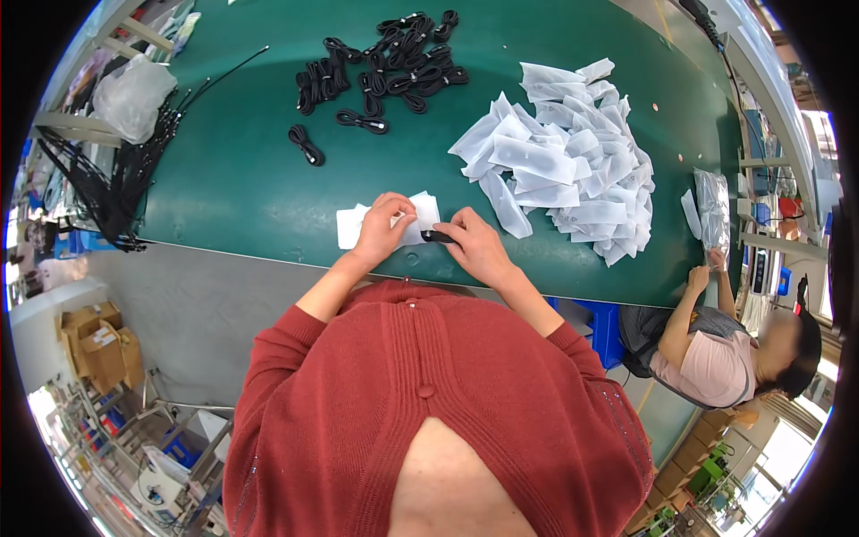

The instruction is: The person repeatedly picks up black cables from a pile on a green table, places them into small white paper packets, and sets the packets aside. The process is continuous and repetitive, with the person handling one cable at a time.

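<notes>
Cable bundle: a small black coiled cable (pixel 438 236) sits at the near edge of the green table (pixel 250 179), right between the two hands, its long axis running roughly left to right.
Table: it curves away from the person, wide and green (the fisheye bends its edges).
Pouch heap: a big loose pile of white pouches (pixel 573 161) lies to the right and farther back, well apart from the hands.
Cable heap: more black coiled cables (pixel 385 67) lie at the far middle of the table, out beyond both hands.
White pouch: one flat white pouch (pixel 353 225) lies under the left hand, its open end seemingly toward the cable.
Right hand: the right hand (pixel 479 246) pinches the cable bundle at its right end, fingers closed on it.
Left hand: the left hand (pixel 385 224) presses and grips the white pouch, fingers curled on its edge.
Relation: the cable lies just right of the pouch, touching or nearly so; the right hand is nearer it.
</notes>
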A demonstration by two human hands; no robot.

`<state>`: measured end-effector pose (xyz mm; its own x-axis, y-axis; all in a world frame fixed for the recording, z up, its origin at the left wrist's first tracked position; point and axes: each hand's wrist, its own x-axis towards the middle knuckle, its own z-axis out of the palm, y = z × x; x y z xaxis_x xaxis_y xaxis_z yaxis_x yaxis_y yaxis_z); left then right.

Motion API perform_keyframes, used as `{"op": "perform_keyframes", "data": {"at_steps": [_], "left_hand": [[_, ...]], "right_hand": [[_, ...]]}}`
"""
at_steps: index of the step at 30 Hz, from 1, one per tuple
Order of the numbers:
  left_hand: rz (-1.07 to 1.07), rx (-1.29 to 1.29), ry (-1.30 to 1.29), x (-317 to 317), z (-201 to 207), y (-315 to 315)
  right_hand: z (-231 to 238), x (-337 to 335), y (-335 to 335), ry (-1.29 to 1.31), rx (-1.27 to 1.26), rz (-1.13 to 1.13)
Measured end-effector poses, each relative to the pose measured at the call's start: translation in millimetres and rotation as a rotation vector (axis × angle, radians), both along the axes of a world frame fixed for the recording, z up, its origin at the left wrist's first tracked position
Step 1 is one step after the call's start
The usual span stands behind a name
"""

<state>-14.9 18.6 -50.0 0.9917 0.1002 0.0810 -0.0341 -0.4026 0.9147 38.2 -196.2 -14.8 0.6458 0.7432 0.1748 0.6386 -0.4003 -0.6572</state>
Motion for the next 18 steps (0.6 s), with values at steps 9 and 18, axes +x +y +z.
{"op": "perform_keyframes", "data": {"at_steps": [9,18], "left_hand": [[0.039,-0.392,0.090,6.6,26.5,-0.4],[0.007,-0.571,-0.051,41.7,54.7,-0.9]], "right_hand": [[9.4,-3.3,31.8,0.309,0.412,-0.252],[35.0,38.7,33.7,-0.150,0.341,-0.184]]}}
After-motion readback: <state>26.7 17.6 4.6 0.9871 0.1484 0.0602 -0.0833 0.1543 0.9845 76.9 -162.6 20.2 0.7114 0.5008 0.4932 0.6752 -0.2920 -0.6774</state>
